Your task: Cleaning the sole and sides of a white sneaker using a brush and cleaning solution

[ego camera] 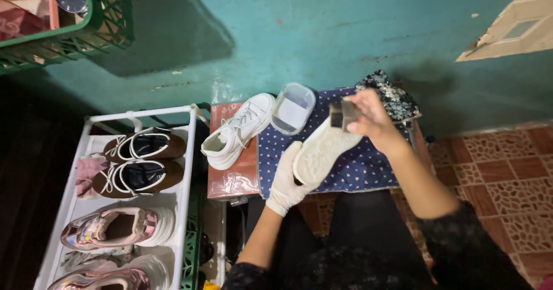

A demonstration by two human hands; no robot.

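White Sneaker Sole Held Upturned, Dark Block Applied at the Toe

White rubber faces the camera: the white lace-up sneaker turned sole-up (322, 151) is held above the blue fabric sheet with small coloured dots (357, 166), which covers part of the small table with a reddish-brown glossy top (230, 174).

**Hands**
- The left hand (286, 180), in a white glove, is wrapped around the heel end of the upturned sneaker, fingers closed on it from beneath.
- The right hand (368, 117), bare, pinches a small dark rectangular block (341, 114) between thumb and fingers. The block sits at the toe end of the sole; actual contact cannot be confirmed.

**Items about the work**
- A second white lace-up sneaker (239, 130) stands upright on the bare part of the table, laces up, just beside the blue sheet.
- A clear rectangular plastic container (292, 108) stands on the sheet between the two sneakers; it appears to hold a pale content.
- A black-and-white patterned cloth (391, 97) lies at the far edge of the sheet, behind the right hand.
- A white metal shoe rack (184, 169) to the left carries brown sandals and pink shoes.

**Progress assessment**
Judged from position alone, work on the sole is in hand at the toe end; the heel end is covered by the glove. The sole shows evenly pale, so treated and untreated areas cannot be distinguished. The second sneaker stands apart from both hands; whether it has been treated cannot be told
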